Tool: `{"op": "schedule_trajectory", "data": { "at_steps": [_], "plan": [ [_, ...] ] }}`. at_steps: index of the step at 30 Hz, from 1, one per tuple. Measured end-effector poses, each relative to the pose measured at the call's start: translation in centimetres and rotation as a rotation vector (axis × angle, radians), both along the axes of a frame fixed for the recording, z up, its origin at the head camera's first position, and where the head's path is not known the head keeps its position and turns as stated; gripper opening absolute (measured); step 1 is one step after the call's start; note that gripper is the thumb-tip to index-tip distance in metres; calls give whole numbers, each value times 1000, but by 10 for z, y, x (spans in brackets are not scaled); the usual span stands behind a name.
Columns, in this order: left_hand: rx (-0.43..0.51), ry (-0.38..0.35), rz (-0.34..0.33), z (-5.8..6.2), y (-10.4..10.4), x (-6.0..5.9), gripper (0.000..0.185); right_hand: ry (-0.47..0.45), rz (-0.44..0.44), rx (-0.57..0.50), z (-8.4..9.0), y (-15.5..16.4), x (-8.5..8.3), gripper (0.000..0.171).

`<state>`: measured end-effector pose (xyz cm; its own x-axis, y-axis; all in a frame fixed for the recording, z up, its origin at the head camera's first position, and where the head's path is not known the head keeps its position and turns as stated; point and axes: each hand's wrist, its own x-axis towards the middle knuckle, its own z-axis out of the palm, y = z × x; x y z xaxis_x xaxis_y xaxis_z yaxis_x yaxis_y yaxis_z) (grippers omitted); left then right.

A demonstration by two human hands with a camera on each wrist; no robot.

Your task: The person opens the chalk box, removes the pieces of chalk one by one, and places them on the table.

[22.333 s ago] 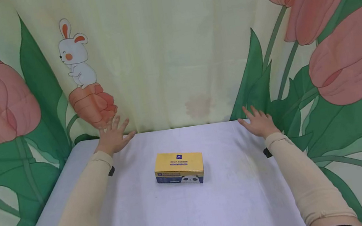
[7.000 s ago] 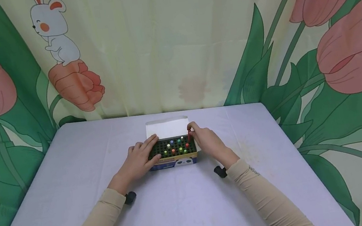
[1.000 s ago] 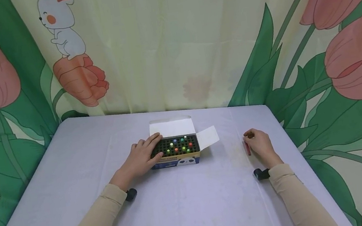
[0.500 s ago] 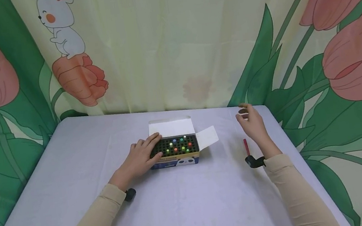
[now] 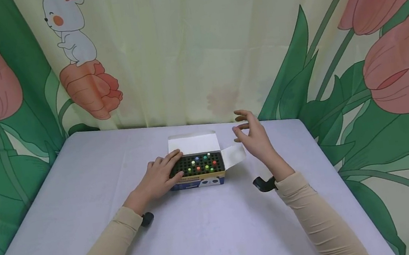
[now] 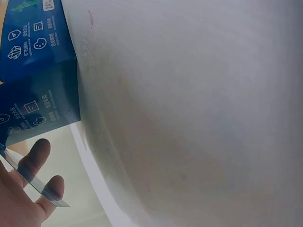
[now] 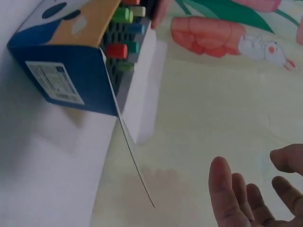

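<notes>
A blue and yellow box stands on the table with its lid folded back and its right-hand flap out. In it is a black grid with several coloured sticks upright, crayons or markers by their look, among them a red stick. My left hand rests on the left end of the box, fingers over its top. My right hand hovers above the right flap, fingers loosely bent and holding nothing. The red stick laid on the table is out of sight, apparently behind my right forearm.
A white cloth covers the table. Behind it hangs a curtain printed with tulips and a rabbit. A small black device sits on my right wrist, another device on my left.
The box, closed at first, is open. My right hand drew a red stick from it, laid it on the table at right, let go and came back left. My left hand stays on the box.
</notes>
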<state>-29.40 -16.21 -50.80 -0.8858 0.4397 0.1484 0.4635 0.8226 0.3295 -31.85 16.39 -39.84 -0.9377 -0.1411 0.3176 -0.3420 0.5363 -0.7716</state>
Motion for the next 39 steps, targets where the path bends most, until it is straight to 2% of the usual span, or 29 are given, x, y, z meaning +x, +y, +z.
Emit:
{"op": "schedule_trajectory", "data": {
  "at_steps": [3,7,11,17,22,29,39],
  "plan": [
    [0,1,0,1,1,0,71,-22,44,101,-11,-13,2,55],
    [-3,1,3,1,1,1,71,-63,120,298,-27,-24,6,59],
    [-7,5,9,0,1,0,72,-95,181,399,-38,-31,8,58],
    [-10,14,9,2,2,-1,71,-62,229,519,-47,-36,8,37],
    [-12,-4,10,4,3,0,71,-62,217,642,-49,-38,7,24],
    [-16,2,6,1,3,-1,71,-13,235,708,-52,-36,6,11],
    [-9,7,8,-1,1,1,71,33,280,698,-60,-32,7,13]
  ]
}}
